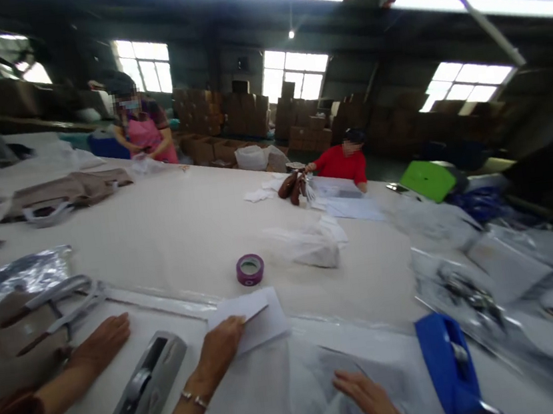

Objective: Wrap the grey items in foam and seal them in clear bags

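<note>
My left hand [219, 349], with a bracelet at the wrist, reaches in from the bottom. Its fingers pinch the edge of a white paper slip [252, 308], raised over a small pile of white paper [275, 321]. At bottom centre-right is my right hand [370, 402], fingers stretched out and apart. It is over a clear plastic bag [312, 377] that lies flat on the table; whether it touches the bag I cannot tell. A purple tape roll [250, 270] stands just beyond the paper. A blue tape dispenser [447, 367] is right of my right hand.
A grey tape dispenser [140, 391] sits left of my arm. Beside it a co-worker's hand [102, 339] rests near a taupe bag [20, 339]. Plastic-wrapped items [473, 290] crowd the right. Two people work across the white table [173, 226], one near brown items [294, 186].
</note>
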Tool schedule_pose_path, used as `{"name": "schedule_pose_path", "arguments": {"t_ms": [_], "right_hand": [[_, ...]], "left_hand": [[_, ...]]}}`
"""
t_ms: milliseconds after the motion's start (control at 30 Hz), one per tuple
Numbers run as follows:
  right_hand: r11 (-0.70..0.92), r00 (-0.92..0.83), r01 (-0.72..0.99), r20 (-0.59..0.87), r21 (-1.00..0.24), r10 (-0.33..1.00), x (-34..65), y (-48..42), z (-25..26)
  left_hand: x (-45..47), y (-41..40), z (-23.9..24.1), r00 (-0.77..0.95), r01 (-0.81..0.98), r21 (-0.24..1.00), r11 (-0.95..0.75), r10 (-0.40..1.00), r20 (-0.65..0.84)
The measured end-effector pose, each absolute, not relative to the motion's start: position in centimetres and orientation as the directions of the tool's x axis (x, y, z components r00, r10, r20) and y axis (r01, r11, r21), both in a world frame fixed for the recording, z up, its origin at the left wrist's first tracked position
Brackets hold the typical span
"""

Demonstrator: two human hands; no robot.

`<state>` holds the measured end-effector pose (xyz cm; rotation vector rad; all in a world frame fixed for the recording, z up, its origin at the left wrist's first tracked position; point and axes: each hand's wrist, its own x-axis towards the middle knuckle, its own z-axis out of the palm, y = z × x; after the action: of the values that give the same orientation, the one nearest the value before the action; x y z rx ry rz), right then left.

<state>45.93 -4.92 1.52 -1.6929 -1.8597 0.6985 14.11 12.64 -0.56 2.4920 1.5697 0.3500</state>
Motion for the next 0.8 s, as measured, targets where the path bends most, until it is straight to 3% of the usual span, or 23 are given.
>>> {"name": "schedule_pose_path", "arguments": {"t_ms": [67, 133, 200, 267, 333, 467, 600, 800], "right_hand": [[-0.122, 0.001, 0.478, -0.139, -0.870, 0.990, 45.4, -5.2, 3.0], [-0.291, 0.075, 0.057, -0.287, -0.955, 0.955, 45.1, -5.3, 4.9], [-0.293, 0.122, -0.311, -0.344, -0.904, 0.931, 45.4, -5.4, 6.7], [-0.214, 0.159, -0.475, -0.322, -0.853, 0.933, 46.4, -5.7, 7.7], [-0.175, 0.212, -0.489, -0.311, -0.855, 0.927, 48.2, -6.5, 7.4], [-0.279, 0.333, -0.401, -0.423, -0.872, 0.843, 52.2, -9.8, 3.3], [-0.332, 0.259, -0.447, -0.476, -0.831, 0.840, 54.6, -13.7, -1.1], [-0.213, 0.390, -0.510, -0.445, -0.833, 0.806, 55.1, -13.9, -3.0]], "left_hand": [[16.2, 11.4, 1.2, 0.447, 0.833, 0.247, -0.494, 0.866, 0.226], [19.4, 9.3, 3.0, 0.530, 0.756, 0.167, -0.632, 0.742, 0.410], [23.1, 6.4, 4.5, 0.640, 0.616, 0.035, -0.787, 0.526, 0.560], [26.7, 3.0, 5.1, 0.743, 0.435, -0.057, -0.899, 0.322, 0.587], [29.7, -0.1, 4.5, 0.805, 0.295, -0.077, -0.952, 0.205, 0.556], [33.6, -4.6, -0.1, 0.864, 0.213, -0.084, -0.973, 0.147, 0.482], [35.3, -7.4, -4.7, 0.863, 0.124, -0.093, -0.988, 0.061, 0.502], [36.1, -6.3, -4.7, 0.810, 0.042, -0.011, -0.999, 0.027, 0.586]]}}
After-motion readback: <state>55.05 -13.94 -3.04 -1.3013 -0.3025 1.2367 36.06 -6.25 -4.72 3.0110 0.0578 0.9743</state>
